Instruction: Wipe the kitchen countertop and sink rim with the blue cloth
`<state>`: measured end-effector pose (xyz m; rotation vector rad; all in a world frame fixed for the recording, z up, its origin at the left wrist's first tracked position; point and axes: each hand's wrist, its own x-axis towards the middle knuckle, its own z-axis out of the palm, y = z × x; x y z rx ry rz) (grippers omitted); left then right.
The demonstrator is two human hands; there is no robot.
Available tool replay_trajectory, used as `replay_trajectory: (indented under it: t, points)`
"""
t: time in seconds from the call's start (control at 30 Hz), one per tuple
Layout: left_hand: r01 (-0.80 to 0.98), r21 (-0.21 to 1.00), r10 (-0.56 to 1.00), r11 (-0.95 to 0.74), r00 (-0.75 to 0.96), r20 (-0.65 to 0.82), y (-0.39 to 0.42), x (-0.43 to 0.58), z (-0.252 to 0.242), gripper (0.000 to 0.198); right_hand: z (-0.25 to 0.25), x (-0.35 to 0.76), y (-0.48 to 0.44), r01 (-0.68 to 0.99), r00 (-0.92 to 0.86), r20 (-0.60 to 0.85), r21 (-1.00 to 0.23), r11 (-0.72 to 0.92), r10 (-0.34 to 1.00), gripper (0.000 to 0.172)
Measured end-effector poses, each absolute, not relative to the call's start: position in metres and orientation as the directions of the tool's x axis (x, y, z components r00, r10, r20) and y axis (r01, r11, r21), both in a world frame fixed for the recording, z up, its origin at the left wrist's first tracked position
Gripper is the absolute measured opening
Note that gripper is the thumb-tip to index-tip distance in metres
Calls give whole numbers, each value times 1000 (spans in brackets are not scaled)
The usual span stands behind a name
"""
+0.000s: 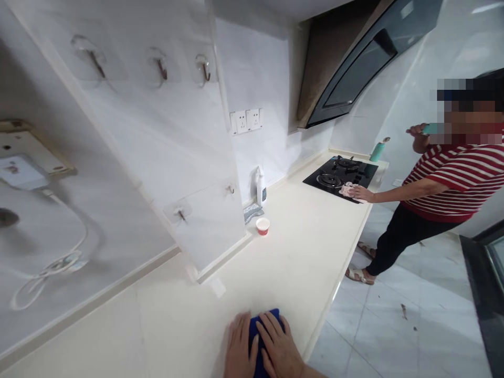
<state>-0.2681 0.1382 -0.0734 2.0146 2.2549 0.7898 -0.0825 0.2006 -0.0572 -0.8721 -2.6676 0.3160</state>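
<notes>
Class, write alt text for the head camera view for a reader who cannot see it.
Both hands, left hand and right hand, press a blue cloth flat on a cream countertop. Farther along stand a small red cup and a white spray bottle; another person holds a pink cloth on the black hob.

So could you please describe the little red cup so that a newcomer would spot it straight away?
Start at the long cream counter and follow it toward the wall corner below the sockets. The cup stands there alone, just in front of a white spray bottle and a grey cloth. It is the only red thing on the counter, white inside.
</notes>
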Motion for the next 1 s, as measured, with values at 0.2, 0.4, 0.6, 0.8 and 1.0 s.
replay_trajectory:
  t: [0.2,0.4,0.6,0.8,1.0]
  points:
    - [806,551,918,214,-359,169,86,-284,-52,42,-24,-120,188,227,-947,108,-435,871,301,78]
    - [693,634,833,342,-536,137,32,-355,-37,39,-29,-197,181,-98,-936,335,-546,832,110,74]
    - [669,554,681,496,-695,229,55,-451,-16,39,-38,-170,199,56,-706,561,-563,824,432,60]
    - [843,312,777,438,-529,340,53,-411,-36,63,-62,-33,225,389,-680,509,-360,848,528,56]
    - [863,111,798,493,-499,338,81,-397,-52,72,-92,15,213,572,-655,476,-194,797,586,67]
